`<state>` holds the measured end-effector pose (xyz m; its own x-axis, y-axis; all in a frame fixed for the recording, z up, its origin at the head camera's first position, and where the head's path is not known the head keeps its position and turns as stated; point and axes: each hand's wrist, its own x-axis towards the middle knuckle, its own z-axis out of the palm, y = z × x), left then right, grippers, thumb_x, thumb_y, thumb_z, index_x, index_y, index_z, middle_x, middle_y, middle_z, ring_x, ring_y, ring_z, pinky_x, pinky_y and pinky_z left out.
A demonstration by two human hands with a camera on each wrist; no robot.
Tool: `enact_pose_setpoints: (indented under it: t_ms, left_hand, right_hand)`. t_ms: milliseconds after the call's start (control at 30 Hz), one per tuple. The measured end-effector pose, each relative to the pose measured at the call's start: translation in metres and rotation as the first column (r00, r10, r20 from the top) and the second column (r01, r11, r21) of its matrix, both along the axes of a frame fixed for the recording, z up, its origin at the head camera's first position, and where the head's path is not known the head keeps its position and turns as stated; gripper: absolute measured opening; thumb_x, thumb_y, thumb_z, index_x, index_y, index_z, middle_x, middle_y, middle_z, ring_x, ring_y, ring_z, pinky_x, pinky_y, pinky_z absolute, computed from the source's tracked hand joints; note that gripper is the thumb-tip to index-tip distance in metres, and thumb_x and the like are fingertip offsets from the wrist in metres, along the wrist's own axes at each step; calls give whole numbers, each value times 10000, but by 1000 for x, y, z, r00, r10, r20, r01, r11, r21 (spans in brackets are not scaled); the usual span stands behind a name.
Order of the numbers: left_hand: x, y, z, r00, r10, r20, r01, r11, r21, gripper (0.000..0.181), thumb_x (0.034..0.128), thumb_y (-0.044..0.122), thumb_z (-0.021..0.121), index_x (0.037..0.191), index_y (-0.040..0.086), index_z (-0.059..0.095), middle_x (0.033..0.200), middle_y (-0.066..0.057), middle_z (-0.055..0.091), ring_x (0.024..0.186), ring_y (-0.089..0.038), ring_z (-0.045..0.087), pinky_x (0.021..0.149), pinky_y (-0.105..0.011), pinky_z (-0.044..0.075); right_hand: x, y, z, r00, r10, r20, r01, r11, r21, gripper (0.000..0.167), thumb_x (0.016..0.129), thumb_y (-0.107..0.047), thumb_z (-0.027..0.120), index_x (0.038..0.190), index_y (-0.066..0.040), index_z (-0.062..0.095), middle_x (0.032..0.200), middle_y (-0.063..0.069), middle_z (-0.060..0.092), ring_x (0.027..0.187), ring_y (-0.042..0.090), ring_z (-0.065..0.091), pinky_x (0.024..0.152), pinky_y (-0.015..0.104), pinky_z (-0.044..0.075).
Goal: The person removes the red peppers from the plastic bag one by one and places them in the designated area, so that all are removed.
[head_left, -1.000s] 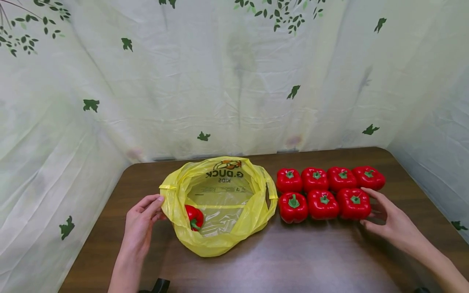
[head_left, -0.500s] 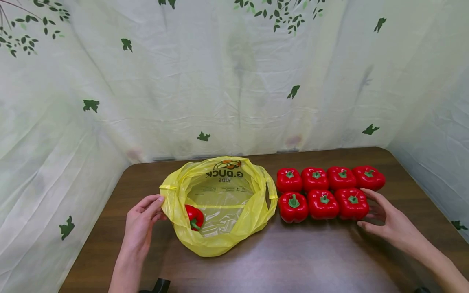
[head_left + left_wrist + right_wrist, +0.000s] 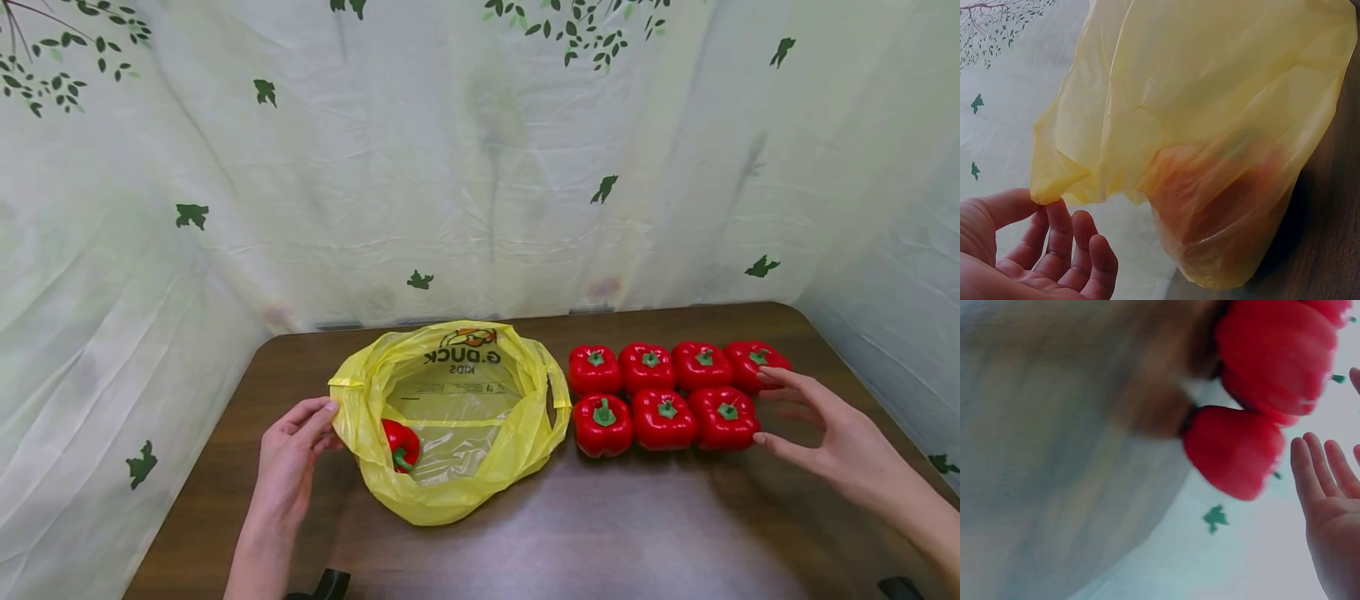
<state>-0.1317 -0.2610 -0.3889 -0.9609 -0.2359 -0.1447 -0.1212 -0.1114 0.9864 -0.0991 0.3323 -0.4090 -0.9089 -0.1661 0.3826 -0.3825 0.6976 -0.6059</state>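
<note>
My left hand (image 3: 294, 450) pinches the left edge of a yellow plastic bag (image 3: 442, 504) between thumb and index finger. Its mouth is spread wide toward me. One red bell pepper (image 3: 401, 446) lies inside at the left; in the left wrist view its shape shows through the bag wall. Right of the bag, several red bell peppers (image 3: 663, 421) stand in two rows, stems up. My right hand (image 3: 843, 429) is beside the right end of these rows, fingers spread and relaxed. No pepper is in its grasp. The right wrist view is blurred.
The peppers and bag stand on a dark brown wooden table (image 3: 585, 533). A pale curtain with leaf prints (image 3: 480, 167) hangs behind and at both sides. Small black objects (image 3: 330, 585) show at the bottom edge.
My right hand has left the front-row end pepper and moved right and slightly up, toward the back-row end pepper. That front-row pepper shifted slightly left between the earlier frames. My left hand stays put.
</note>
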Motion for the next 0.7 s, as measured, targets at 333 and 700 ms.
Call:
enact_pose_setpoints:
  t_ms: [333,700]
  left_hand:
    - [1,-1,1,1000,2,-17,-2,1000,7,238,911,273,723,1033,71,701,877,3,682,725,-143,615,707,-266,540]
    - [3,-3,4,998,-4,-68,5,1000,22,220,920,248,713,1023,54,698,870,-8,689,713,-147,621,694,-271,544]
  right_hand:
    - [-2,-33,24,995,74,-72,-71,996,52,854,673,41,879,1412,-170,505,1295,-32,551,979,38,629,797,82,463]
    - [-18,-76,44,955,264,-133,-244,958,149,819,670,-19,894,1377,-194,518,1314,-88,533,1040,48,578,824,145,488]
